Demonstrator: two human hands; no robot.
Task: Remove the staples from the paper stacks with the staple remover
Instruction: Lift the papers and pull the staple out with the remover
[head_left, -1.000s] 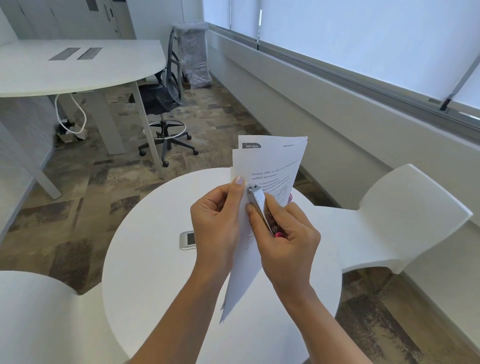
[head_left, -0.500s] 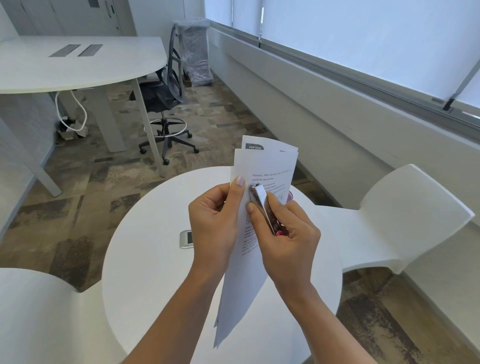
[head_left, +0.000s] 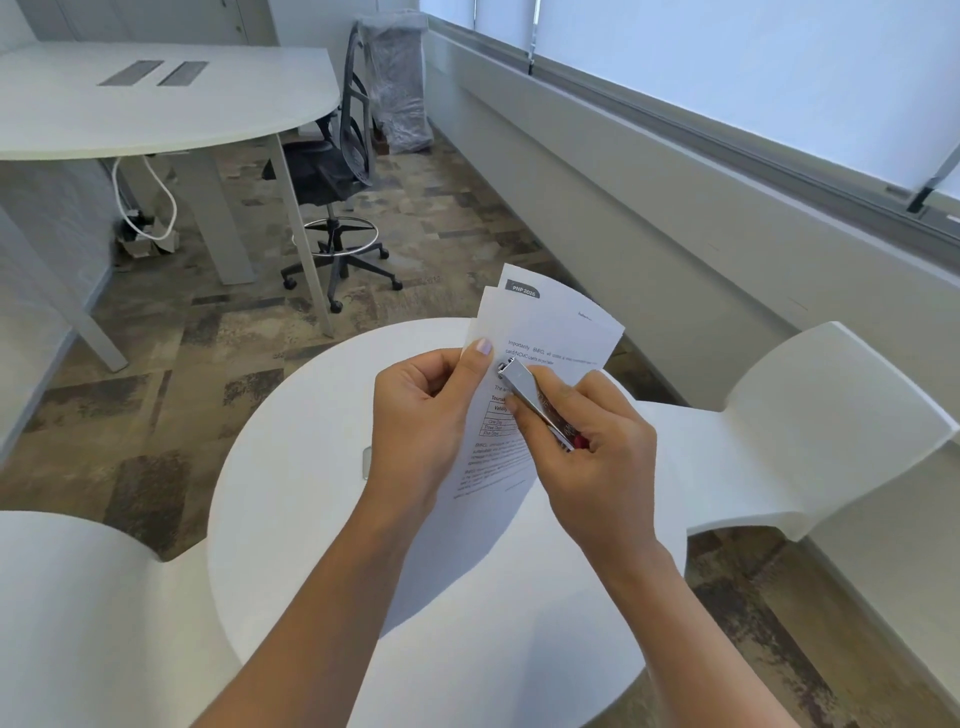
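Pulling a staple above the round white table (head_left: 291, 519)

My left hand (head_left: 426, 410) pinches the paper stack (head_left: 550, 322) upright over the tabletop. My right hand (head_left: 587, 447) is curled around the staple remover (head_left: 535, 400), whose metal tip meets the sheet just beside my left thumb. White moulded chairs (head_left: 810, 415) flank the table. Beyond it are patchy brown carpet (head_left: 156, 364), a black office chair (head_left: 332, 171) at a pale desk (head_left: 156, 104), and blinds (head_left: 727, 67) along the window wall.

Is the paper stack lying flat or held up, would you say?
Held up: the left hand pinches the paper stack over the round table.
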